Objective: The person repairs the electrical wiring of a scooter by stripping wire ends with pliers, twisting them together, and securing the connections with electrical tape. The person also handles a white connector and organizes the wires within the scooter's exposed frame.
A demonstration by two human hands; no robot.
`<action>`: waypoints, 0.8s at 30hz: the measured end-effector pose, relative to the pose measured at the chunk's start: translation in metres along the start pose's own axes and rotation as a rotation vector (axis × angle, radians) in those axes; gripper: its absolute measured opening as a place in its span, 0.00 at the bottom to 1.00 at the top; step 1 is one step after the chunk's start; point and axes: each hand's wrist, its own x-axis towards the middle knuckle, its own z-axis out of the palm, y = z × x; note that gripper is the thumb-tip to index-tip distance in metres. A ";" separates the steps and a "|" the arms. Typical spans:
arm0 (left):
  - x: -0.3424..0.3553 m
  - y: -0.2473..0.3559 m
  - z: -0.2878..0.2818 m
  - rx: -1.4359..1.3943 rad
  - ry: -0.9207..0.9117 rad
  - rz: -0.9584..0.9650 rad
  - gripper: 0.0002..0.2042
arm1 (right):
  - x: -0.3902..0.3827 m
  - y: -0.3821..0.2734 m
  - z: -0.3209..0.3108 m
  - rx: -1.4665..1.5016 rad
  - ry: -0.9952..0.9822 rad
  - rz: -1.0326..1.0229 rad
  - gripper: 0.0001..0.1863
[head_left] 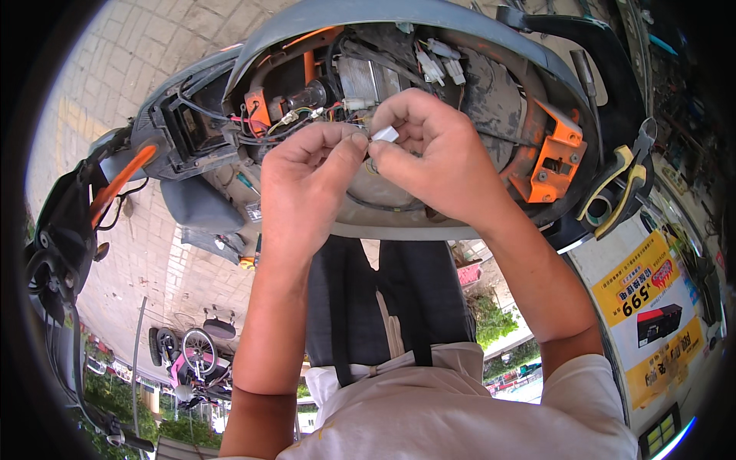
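Note:
Both my hands meet over the opened body of an electric scooter (pixel 399 27). Between the thumb and fingers of my right hand (pixel 441 157) is a small white plastic plug connector (pixel 386 135). My left hand (pixel 307 172) pinches right beside the connector; whatever lies between those fingertips is too small and hidden to name. Thin coloured wires with small white plugs (pixel 287 118) run just beyond my left fingers. A finned silver metal box (pixel 366 79) sits in the bay past my hands, and several white connectors (pixel 433 67) hang loose at its far right.
Orange frame brackets (pixel 556 157) stand at the bay's right end. Yellow-handled pliers (pixel 616 192) rest on the scooter's right end. A yellow and white poster (pixel 644 307) lies at the right. On the paved ground, a screwdriver (pixel 247 182) lies left; farther off stands a pink bicycle (pixel 198 360).

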 end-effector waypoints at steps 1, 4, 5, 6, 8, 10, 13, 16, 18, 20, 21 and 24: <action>-0.001 0.005 -0.001 0.020 0.009 -0.004 0.05 | 0.000 0.002 0.006 0.180 0.038 0.012 0.12; -0.001 -0.003 -0.011 0.229 0.033 0.345 0.05 | 0.001 0.007 0.009 0.390 -0.061 0.077 0.13; -0.006 -0.001 -0.012 0.192 0.052 0.281 0.05 | 0.001 0.008 0.010 0.403 -0.129 0.102 0.13; -0.009 -0.001 -0.014 0.236 0.063 0.288 0.05 | 0.001 0.009 0.012 0.390 -0.132 0.098 0.13; -0.014 -0.002 -0.019 0.324 0.084 0.302 0.05 | -0.001 0.010 0.017 0.364 -0.137 0.091 0.13; -0.020 -0.004 -0.021 0.447 0.108 0.349 0.05 | -0.005 0.009 0.020 0.266 -0.138 0.048 0.13; -0.031 -0.005 -0.020 0.598 0.130 0.454 0.05 | -0.017 0.003 0.018 0.140 -0.166 0.017 0.13; -0.050 -0.005 -0.012 0.700 0.151 0.508 0.05 | -0.037 0.012 0.023 0.131 -0.033 -0.121 0.12; -0.060 -0.016 -0.006 0.675 0.180 0.487 0.05 | -0.050 0.015 0.022 0.007 -0.017 -0.169 0.10; -0.068 -0.028 -0.003 0.624 0.182 0.395 0.05 | -0.060 0.018 0.020 -0.124 -0.006 -0.239 0.09; -0.075 -0.032 0.000 0.588 0.192 0.340 0.05 | -0.067 0.017 0.020 -0.161 -0.011 -0.262 0.08; -0.087 -0.053 0.005 0.334 0.188 0.126 0.04 | -0.086 0.028 0.020 -0.180 0.009 -0.263 0.09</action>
